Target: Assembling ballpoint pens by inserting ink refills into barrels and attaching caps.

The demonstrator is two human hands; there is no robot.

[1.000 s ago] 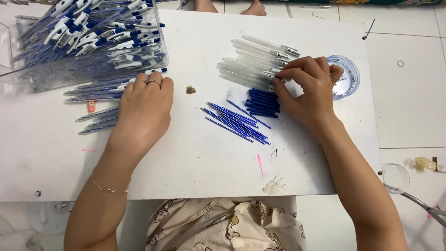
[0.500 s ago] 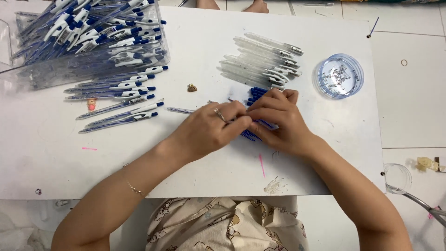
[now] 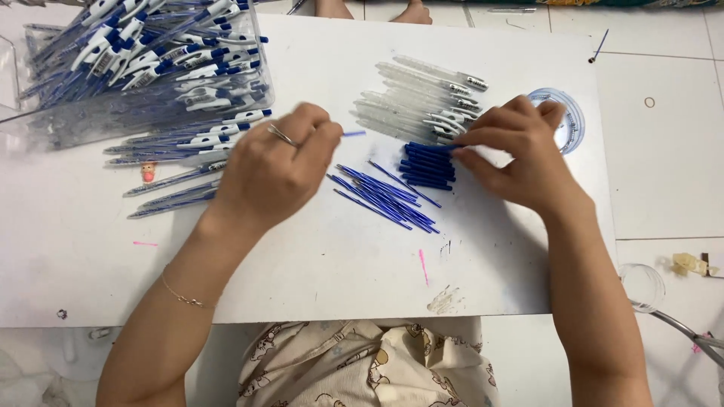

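Blue thin plastic refill (image 3: 353,134) pinched in left hand (image 3: 275,166), tip poking right, while right hand (image 3: 520,154) fingers grip stubby blue caps pile (image 3: 428,164) w/ loose slim refills (image 3: 381,194) btwn, on white tabletop (image 3: 317,256).

Clear pen bin (image 3: 45,124) cut off at left edge

Dark blue refills (image 3: 381,197) and caps (image 3: 428,164), clear barrels (image 3: 418,105), white table (image 3: 317,256)

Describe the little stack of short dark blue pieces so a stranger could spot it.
On the white table, look beside the right hand, below the clear pen barrels. The short dark blue pieces lie stacked parallel, thicker and stubbier than the thin blue refills fanned leftward.
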